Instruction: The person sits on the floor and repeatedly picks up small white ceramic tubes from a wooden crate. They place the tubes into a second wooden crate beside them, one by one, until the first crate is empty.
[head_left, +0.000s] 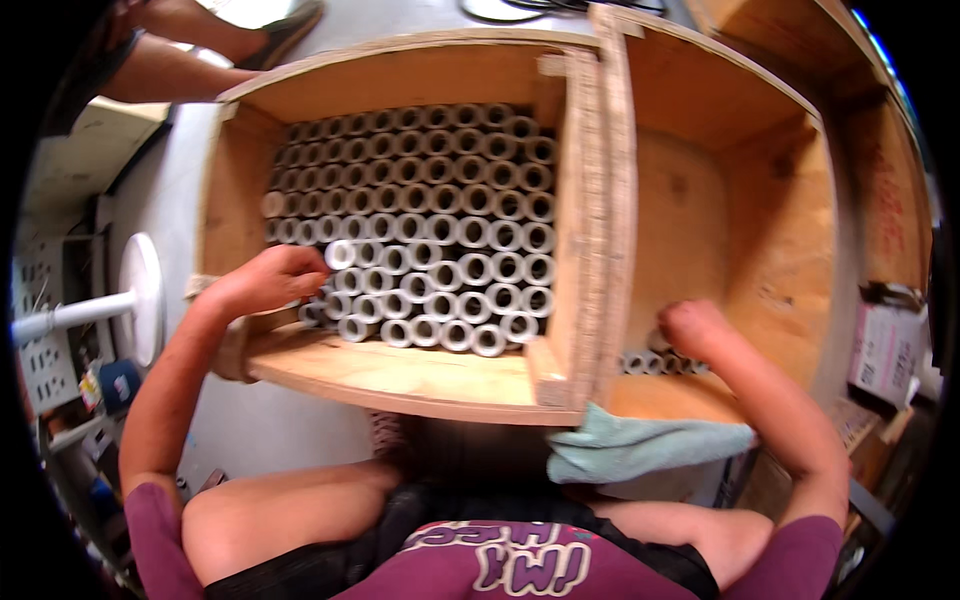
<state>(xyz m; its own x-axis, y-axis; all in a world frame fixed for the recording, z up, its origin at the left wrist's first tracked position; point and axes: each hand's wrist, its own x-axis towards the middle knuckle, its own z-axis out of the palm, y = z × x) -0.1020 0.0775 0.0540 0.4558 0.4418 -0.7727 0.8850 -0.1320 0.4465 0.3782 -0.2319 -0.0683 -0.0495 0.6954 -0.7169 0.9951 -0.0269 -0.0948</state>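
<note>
Stacked rows of short metal tubes (416, 199), their round open ends facing up towards me, fill much of the left wooden box (405, 375). My left hand (289, 274) is at the left side of this stack, its fingers curled beside a bright tube end (340, 255). Whether those fingers grip a tube is hidden. Inside the right wooden box (675, 195), my right hand (697, 330) reaches down just above a short row of similar tubes (645, 364). Its fingers are bent and blurred, and what they hold, if anything, cannot be made out.
A green cloth (637, 450) hangs over the right box's near edge. A white round-ended stand (142, 300) is on the left. Another person's leg (180, 71) shows at the far left. A cardboard carton (889, 345) stands at right, and black cable (517, 11) lies beyond the boxes.
</note>
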